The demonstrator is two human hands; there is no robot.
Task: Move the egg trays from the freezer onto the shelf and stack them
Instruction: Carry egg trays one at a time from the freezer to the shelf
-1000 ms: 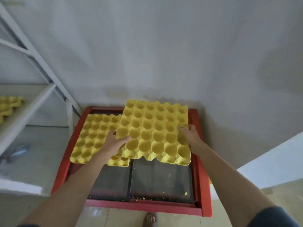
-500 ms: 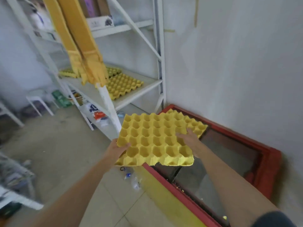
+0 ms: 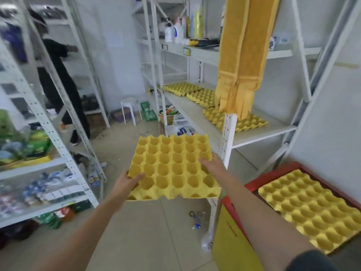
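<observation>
I carry a yellow egg tray (image 3: 172,167) level in front of me, over the floor. My left hand (image 3: 128,182) grips its near left edge, thumb on top. My right hand (image 3: 212,164) holds its right edge, fingers curled over the rim. Another yellow egg tray (image 3: 310,208) lies on the red-framed freezer (image 3: 273,173) at the lower right. Three egg trays lie side by side on the white shelf (image 3: 254,136) ahead right: the nearest (image 3: 246,122), a middle one (image 3: 203,96) and the farthest (image 3: 181,88).
A yellow cloth (image 3: 240,55) hangs over the shelf post (image 3: 228,137), partly hiding the nearest shelf tray. White racks (image 3: 58,153) with goods stand on the left. A person in black (image 3: 58,79) stands at the far left. A white stool (image 3: 130,109) and litter (image 3: 196,220) are on the floor.
I have turned left away from the freezer with the tray held in both hands. The shelf now lies ahead right, and the freezer has slid to the lower right.
</observation>
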